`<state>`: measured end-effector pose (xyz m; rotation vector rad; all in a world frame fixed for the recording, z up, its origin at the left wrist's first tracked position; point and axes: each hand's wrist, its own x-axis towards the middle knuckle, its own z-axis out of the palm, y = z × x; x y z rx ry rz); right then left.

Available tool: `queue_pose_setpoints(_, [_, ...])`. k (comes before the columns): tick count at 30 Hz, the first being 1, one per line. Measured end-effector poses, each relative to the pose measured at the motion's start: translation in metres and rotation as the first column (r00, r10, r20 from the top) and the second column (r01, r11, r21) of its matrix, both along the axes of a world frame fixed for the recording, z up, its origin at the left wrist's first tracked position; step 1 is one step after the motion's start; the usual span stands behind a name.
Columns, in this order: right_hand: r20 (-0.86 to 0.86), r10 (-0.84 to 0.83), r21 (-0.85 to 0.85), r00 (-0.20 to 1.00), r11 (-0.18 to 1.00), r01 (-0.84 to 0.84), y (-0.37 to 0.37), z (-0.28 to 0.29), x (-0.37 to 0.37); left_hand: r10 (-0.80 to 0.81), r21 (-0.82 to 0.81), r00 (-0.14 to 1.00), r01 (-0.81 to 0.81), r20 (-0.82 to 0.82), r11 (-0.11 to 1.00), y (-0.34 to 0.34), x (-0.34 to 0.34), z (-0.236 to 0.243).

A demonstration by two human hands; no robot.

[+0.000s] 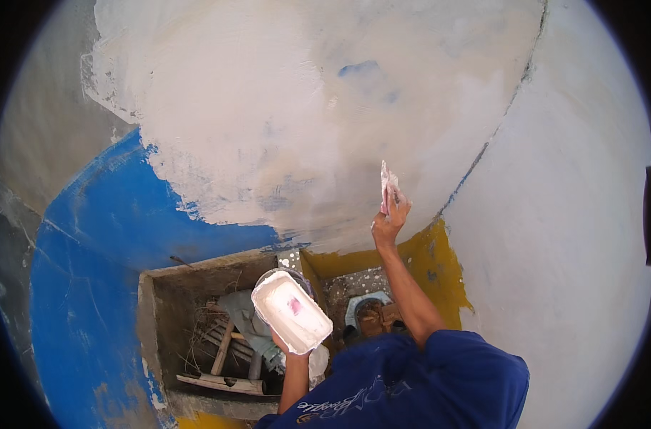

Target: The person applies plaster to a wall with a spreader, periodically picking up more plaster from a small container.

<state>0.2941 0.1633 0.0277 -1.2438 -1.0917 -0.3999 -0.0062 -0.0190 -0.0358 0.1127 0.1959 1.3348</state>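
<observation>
Facing a broad wall of streaky off-white coating, ragged along its lower left edge over bright blue paint, and, at right, a smooth pale grey wall beyond a dark, curving crack. Reaching up before that coating with the bare right hand, closing its fingers around a thin, flat, white-smeared tool and pointing it upward along its long axis, nearly edge-on to the camera. Leaving unclear, at this angle, any contact between tool and wall. Carrying lower down, to the left of the tool and well apart from it, a white rectangular tub, smeared inside and marked by one pink spot; slanting it lengthwise from upper left to lower right. Supporting it near its lower end with the left hand, hiding most of those fingers beneath. Holding the right hand nearer the coated wall. Wearing a navy blue T-shirt, standing by a rough grey concrete trough of pale wooden pieces and a crumpled grey-green sheet, near a yellow-painted band low down.
</observation>
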Motion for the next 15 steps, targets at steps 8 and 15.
queue_pose_setpoints(8, [-0.087,-0.171,-0.057,0.981,0.984,0.167,0.031,0.023,0.028,0.013,0.027,1.0,-0.014,0.003,1.0,0.001,0.004,0.001])
queue_pose_setpoints(15, [-0.004,0.184,-0.141,0.983,0.973,-0.182,0.0,0.012,-0.039,0.02,-0.014,1.0,-0.02,0.004,1.0,0.0,-0.003,-0.007])
